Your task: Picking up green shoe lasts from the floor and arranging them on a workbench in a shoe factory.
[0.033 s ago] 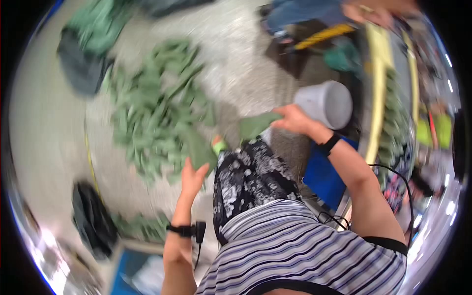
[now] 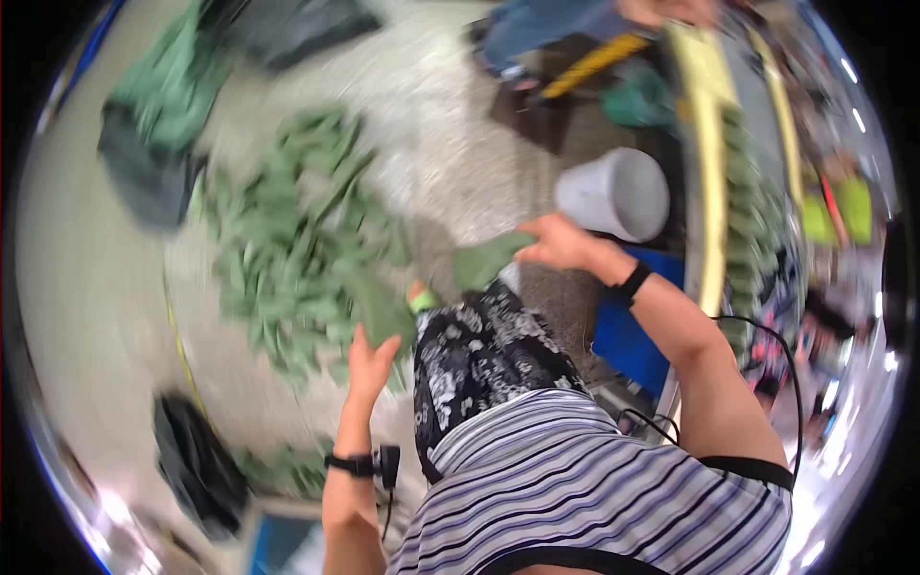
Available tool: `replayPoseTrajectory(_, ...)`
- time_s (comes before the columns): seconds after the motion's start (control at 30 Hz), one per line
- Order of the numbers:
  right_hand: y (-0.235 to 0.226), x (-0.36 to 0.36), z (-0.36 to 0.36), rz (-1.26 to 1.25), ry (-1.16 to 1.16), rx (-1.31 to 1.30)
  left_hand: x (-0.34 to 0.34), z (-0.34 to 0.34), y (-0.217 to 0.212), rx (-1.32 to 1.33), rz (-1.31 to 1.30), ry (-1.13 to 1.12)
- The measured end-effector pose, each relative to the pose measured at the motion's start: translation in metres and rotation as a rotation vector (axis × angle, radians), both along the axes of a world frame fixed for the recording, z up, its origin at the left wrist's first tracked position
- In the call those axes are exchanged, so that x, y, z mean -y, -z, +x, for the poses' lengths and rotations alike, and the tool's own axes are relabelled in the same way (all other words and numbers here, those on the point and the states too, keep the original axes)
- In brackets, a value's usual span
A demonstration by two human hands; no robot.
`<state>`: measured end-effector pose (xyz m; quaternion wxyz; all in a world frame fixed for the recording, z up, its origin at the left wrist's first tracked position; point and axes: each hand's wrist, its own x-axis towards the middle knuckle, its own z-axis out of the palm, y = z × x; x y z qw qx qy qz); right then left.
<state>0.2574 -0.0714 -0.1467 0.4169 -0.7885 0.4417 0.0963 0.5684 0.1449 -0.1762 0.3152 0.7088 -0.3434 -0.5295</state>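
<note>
My left hand [image 2: 370,366] is closed on the lower end of a green sock-shaped cloth piece [image 2: 381,305], in front of a loose heap of similar green pieces [image 2: 287,240] on the floor. Farther right, my right hand [image 2: 558,241] is closed on the end of another green sock-shaped piece [image 2: 484,261], which reaches left across the front of my patterned trousers [image 2: 484,350]. The two held pieces are apart from each other. Motion blur hides how exactly the fingers grip them.
A grey-white bucket [image 2: 613,195] stands beyond my right hand, near a blue bin [image 2: 637,331]. Along the right runs a yellow-edged bench [image 2: 707,172] with a row of green pieces. Dark bags [image 2: 199,465] lie at left, and a co-worker's hand [image 2: 671,11] shows at the top.
The view has shifted slightly: the bucket and bench appear farther left, the bags at lower left lower. Both hands still hold their green pieces, the left one a little lower in the picture.
</note>
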Motion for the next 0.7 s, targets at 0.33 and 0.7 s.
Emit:
replayPoseTrajectory(0.33,-0.182,-0.183,-0.14,0.09,0.642,0.224,0.031,-0.075,-0.118,-0.039,-0.206,0.604)
replayPoseTrajectory(0.7,-0.227,-0.378,-0.397,0.219,1.182,0.309,0.016,-0.375,-0.217,0.082,-0.306,1.555)
